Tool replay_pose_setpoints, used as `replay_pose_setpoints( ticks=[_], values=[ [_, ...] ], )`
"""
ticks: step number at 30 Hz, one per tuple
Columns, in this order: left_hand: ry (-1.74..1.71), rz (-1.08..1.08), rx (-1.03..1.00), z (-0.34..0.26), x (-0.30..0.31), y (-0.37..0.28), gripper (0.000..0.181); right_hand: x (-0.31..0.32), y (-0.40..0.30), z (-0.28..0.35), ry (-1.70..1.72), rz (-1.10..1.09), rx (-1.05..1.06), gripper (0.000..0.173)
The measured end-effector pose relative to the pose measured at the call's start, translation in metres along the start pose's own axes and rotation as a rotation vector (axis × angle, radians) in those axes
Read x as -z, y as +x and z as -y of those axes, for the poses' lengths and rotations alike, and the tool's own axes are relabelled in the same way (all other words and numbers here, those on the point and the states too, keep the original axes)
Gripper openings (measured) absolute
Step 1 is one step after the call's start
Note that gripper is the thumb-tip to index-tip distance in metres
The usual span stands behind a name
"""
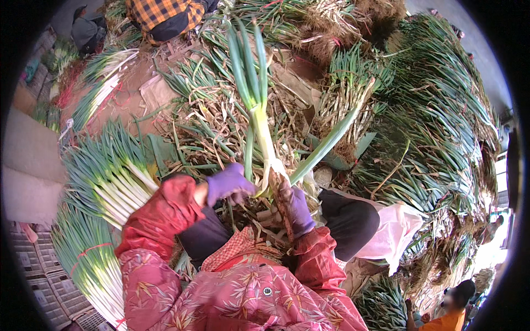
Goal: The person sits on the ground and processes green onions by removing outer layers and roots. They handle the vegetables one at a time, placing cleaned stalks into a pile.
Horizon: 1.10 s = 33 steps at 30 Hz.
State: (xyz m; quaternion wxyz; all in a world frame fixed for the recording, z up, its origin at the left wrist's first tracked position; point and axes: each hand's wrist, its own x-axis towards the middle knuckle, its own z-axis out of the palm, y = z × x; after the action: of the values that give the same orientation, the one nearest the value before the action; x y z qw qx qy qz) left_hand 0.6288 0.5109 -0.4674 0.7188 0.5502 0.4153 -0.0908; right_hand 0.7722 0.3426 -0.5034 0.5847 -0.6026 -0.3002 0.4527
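Observation:
My right hand (299, 209), in a purple glove, is closed around the lower end of a large green onion (261, 128). The onion points away from me, with its green leaves at the top and a pale stalk below. A long brown piece (282, 211) lies along the same palm; whether it is a tool or soiled matter is unclear. One loose leaf (327, 145) slants out to the right of the stalk. Left of the stalk is my left hand (231, 185), gloved and blurred, its fingers curled beside a drooping outer leaf. Blur hides whether they grip it.
Cleaned green onions (120, 182) lie at my left, above a tied bundle (89, 252). Plastic crates (62, 289) stand at the lower left. Dry trimmings (215, 136) cover the ground ahead. A tall onion heap (434, 120) rises at right. Several people work nearby.

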Motion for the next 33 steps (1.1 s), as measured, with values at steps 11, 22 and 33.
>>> replay_pose_setpoints(
  ticks=[11, 22, 33],
  values=[
    [-0.646, -0.223, -0.628, -0.079, 0.07, 0.047, 0.022, 0.004, 0.016, -0.043, 0.086, 0.423, -0.353, 0.049],
    [-0.405, -0.31, -0.508, -0.081, 0.066, 0.043, 0.029, -0.049, 0.168, 0.097, -0.258, 0.042, 0.18, 0.031],
    [-0.56, -0.397, -0.705, -0.075, 0.101, 0.053, 0.03, 0.003, 0.037, 0.021, -0.77, 0.283, 0.31, 0.015]
  ],
)
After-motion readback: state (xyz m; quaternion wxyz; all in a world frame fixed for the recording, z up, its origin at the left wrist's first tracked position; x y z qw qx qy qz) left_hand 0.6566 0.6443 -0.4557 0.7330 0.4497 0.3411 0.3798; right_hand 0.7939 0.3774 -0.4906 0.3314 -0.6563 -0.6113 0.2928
